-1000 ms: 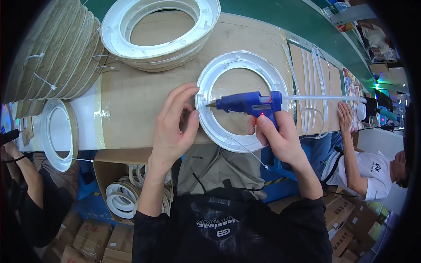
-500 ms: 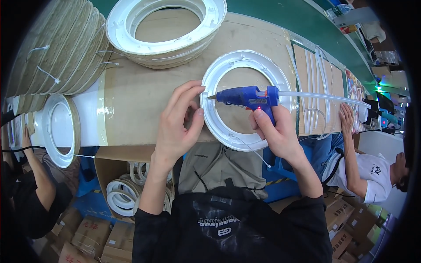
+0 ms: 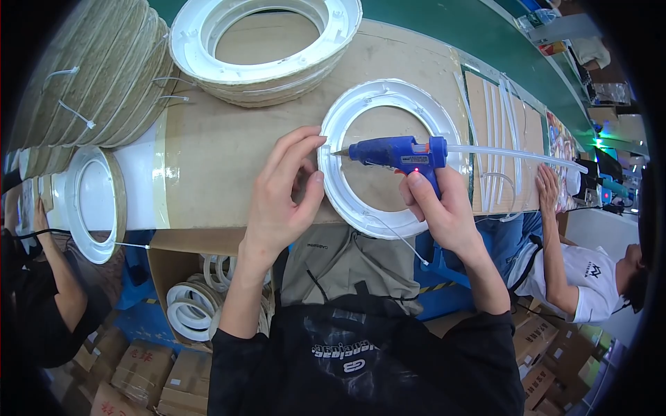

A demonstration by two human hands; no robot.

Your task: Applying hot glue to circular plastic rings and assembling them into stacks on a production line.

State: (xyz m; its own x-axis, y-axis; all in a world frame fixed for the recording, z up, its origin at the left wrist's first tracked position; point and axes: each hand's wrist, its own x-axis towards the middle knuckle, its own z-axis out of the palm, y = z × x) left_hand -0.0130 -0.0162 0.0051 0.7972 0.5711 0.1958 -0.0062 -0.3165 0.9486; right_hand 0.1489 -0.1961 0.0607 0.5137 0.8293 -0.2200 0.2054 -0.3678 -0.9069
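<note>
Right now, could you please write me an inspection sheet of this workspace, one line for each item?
Surface: brown cardboard-covered bench, green strip behind it.
Job's things: white plastic ring lies flat; blue glue gun has its nozzle at the ring's left inner rim, a clear glue stick at its back.
Clutter: stack of white rings at the far edge; tied ring bundles on the left; more rings in a box under the bench.
Hands: left hand, fingers on the ring's left edge; right hand grips the gun.
Cables: thin strand hangs from the ring.
Surroundings: co-workers on both sides; cartons on the floor.
</note>
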